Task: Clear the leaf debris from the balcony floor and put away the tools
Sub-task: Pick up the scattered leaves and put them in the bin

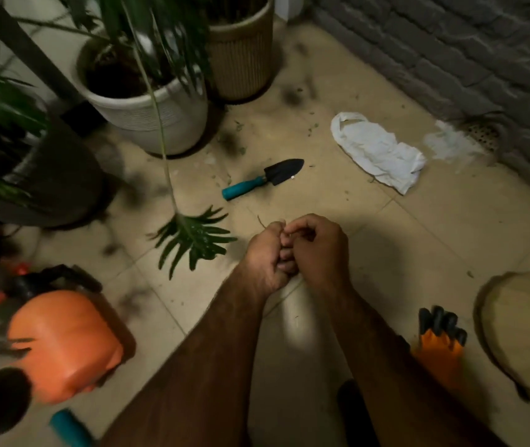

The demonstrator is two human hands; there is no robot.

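Centre frame, two bare forearms reach up from the bottom edge and the hands meet knuckle to knuckle above the tiled floor (pixel 402 227). The left hand (pixel 267 256) is curled into a fist around a thin stem (pixel 260 221), whose tip pokes out above the knuckles. The right hand (pixel 318 250) has its fingers curled in against that fist. Whether it grips anything itself cannot be told. The pose suggests picked-up litter is being gathered into one fist so it can be carried away together.

Just left of the hands, a drooping green leaf (pixel 192 240) hangs on a long stalk from a white pot (pixel 147 124) in the upper left. Above the hands a trowel (pixel 263 179) with a teal handle lies flat on the tiles, not yet put away. Small leaf debris (pixel 241 127) is scattered near the pots, in the upper middle. Upper right, a crumpled white bag (pixel 376 150) lies open-mouthed near a floor drain (pixel 483 135), probably meant for the waste. Lower right lie orange and black gloves (pixel 441 337); lower left stands a blurred orange sprayer (pixel 63 340).
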